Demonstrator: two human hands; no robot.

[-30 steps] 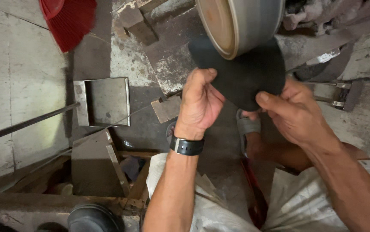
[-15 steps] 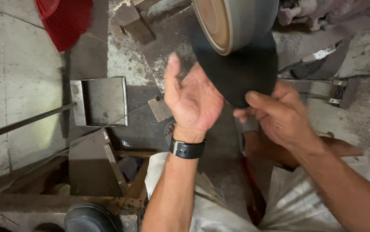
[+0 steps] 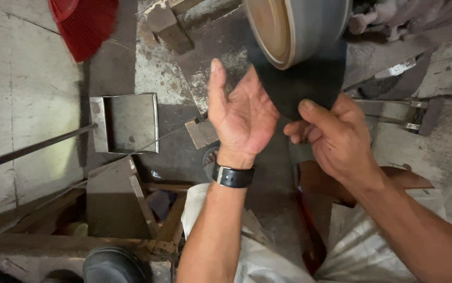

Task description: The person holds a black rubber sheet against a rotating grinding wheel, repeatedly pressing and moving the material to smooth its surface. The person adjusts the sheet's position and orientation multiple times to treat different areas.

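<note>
A dark disc (image 3: 310, 86) is pinched at its lower edge by the right hand (image 3: 336, 139), thumb laid on the near face and fingers curled behind it. The disc is held up against the rim of a large grey wheel (image 3: 299, 26), by which its upper part is hidden. The left hand (image 3: 241, 112) is spread open with the palm upward, fingers extended towards the disc; nothing is held in it, and whether its fingertips touch the disc's left edge cannot be told.

A second ago the disc was gripped by both hands, the left closed on its left edge. That hold has since been released and the left hand opened, so the disc is now carried by the right hand alone; the work at the wheel is judged to go on single-handed for the moment. A black watch (image 3: 234, 175) is worn on the left wrist.

Below the hands a stained concrete floor (image 3: 27, 105) is seen, dusty and cracked. A metal dustpan (image 3: 126, 123) lies to the left, a red broom (image 3: 87, 23) above it, and a thin rod (image 3: 32, 149) crosses beside them. Scrap wood blocks (image 3: 168, 26) lie near the wheel. A dark shoe (image 3: 113, 264) shows at the bottom edge.
</note>
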